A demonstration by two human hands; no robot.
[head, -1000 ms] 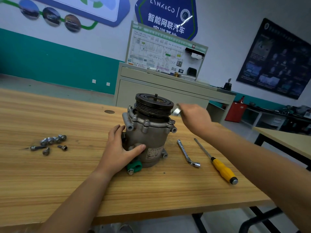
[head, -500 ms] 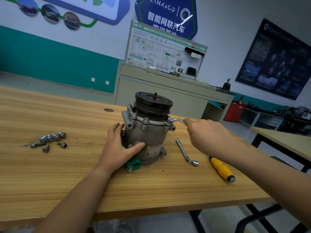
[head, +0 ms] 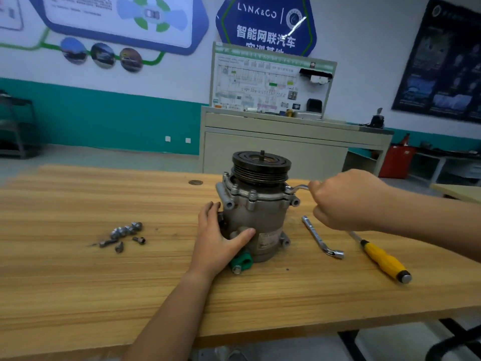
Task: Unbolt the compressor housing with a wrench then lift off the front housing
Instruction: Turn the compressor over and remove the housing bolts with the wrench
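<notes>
A grey compressor (head: 260, 220) stands upright on the wooden table (head: 104, 287), its dark pulley (head: 261, 165) on top and a bolted flange below it. My left hand (head: 217, 239) holds the compressor's left side, thumb across the front. My right hand (head: 346, 200) grips the handle of a bent socket wrench (head: 298, 188). The wrench's socket end sits on a bolt at the flange's right side.
A second L-shaped socket wrench (head: 321, 238) and a yellow-handled screwdriver (head: 382, 259) lie to the right of the compressor. Several loose bolts (head: 125, 234) lie on the left. A green fitting (head: 242, 263) sticks out at the compressor's base. A cabinet (head: 286, 144) stands behind the table.
My right hand brought the wrench down from beside the pulley onto the right flange bolt, then swung the handle slightly. My left hand has stayed on the compressor.
</notes>
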